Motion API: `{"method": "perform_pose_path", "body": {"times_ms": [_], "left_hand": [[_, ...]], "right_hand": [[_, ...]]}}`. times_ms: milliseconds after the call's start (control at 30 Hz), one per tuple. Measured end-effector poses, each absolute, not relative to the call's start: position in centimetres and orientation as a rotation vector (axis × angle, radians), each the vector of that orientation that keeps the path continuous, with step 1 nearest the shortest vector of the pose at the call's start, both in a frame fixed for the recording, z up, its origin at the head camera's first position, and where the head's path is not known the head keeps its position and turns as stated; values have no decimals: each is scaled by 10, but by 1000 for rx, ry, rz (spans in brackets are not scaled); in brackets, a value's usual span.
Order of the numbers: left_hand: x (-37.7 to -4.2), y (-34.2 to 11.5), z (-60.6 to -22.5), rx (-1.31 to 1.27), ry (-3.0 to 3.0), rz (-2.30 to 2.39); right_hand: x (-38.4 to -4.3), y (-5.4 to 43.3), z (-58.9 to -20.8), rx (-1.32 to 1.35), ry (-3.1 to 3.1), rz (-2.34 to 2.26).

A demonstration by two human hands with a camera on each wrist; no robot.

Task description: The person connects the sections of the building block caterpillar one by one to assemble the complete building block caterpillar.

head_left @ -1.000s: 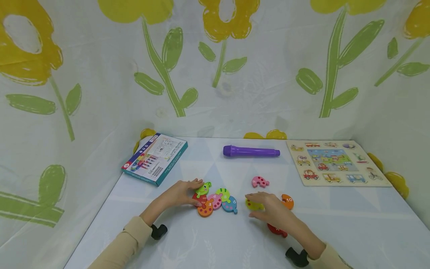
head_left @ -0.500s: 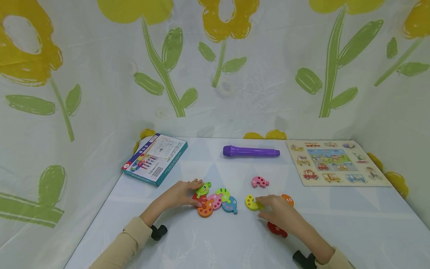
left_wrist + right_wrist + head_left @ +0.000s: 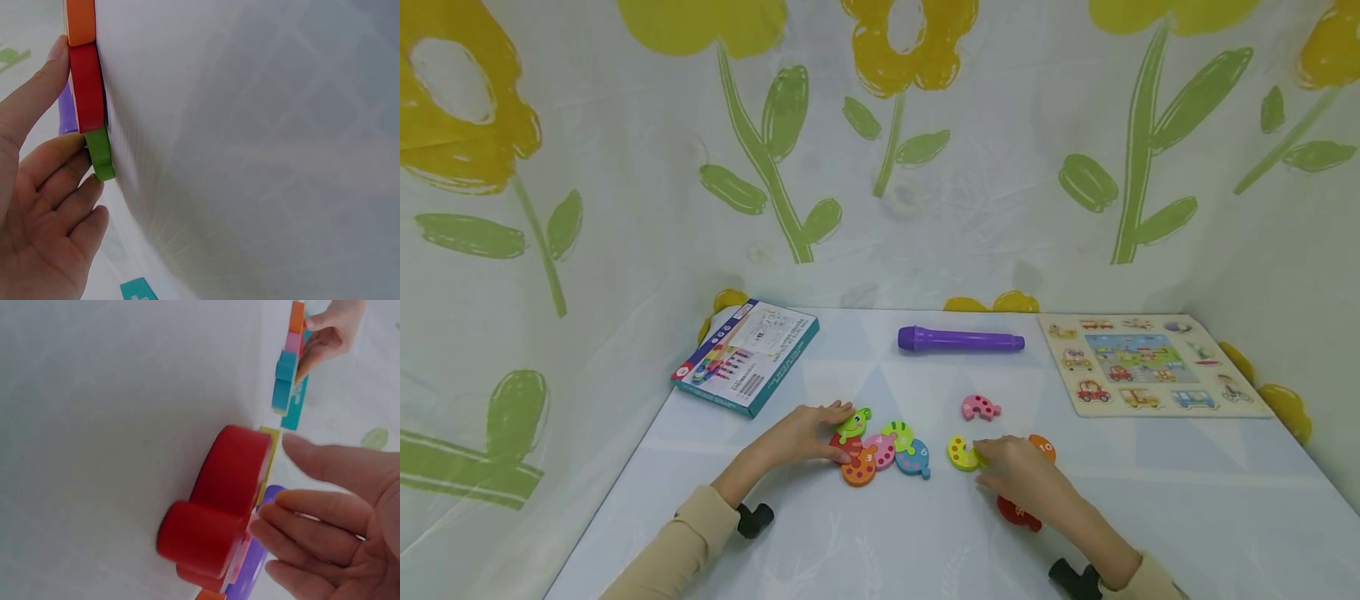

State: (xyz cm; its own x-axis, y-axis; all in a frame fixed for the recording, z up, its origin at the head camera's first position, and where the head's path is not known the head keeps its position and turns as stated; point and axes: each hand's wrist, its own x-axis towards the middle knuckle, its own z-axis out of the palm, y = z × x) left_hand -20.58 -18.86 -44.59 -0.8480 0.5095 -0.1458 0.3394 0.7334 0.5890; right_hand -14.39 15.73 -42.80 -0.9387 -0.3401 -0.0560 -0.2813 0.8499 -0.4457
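On the left, joined wooden caterpillar puzzle pieces (image 3: 859,472) lie in a curved row, from a green head through red, orange, pink and green to blue. My left hand (image 3: 800,429) holds the head end; in the left wrist view its thumb lies along the red piece (image 3: 89,87) and a forefinger meets the green head (image 3: 100,153). A loose yellow piece (image 3: 957,454) lies right of the row. My right hand (image 3: 1028,475) is over its right end, forefinger on it, thumb apart from the fingers. Beside that hand is a red piece (image 3: 215,500).
A pink spotted piece (image 3: 977,407) lies beyond the yellow one, an orange piece (image 3: 1042,447) behind my right hand. Farther back are a purple toy microphone (image 3: 962,340), a teal-edged box (image 3: 747,354) at left and a picture puzzle board (image 3: 1078,403) at right.
My right hand has drawn back to the right, uncovering much of the yellow piece, and its forefinger has come down onto that piece's right end. The left hand stays put.
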Motion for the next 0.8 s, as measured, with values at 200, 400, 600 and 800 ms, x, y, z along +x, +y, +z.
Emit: {"method": "perform_pose_path", "body": {"times_ms": [200,400,600,800], "left_hand": [[-205,-189,-446,685,2635,815],[-205,-189,-442,675,2641,799],[-205,-188,-443,673,2650,787],[-205,-187,-444,667,2642,791]], "right_hand": [[-141,160,-425,-419,2902,-684],[-137,157,-424,-440,2866,-713],[-141,153,-425,-485,2873,-684],[-147,149,-426,-494,2876,-650]]}}
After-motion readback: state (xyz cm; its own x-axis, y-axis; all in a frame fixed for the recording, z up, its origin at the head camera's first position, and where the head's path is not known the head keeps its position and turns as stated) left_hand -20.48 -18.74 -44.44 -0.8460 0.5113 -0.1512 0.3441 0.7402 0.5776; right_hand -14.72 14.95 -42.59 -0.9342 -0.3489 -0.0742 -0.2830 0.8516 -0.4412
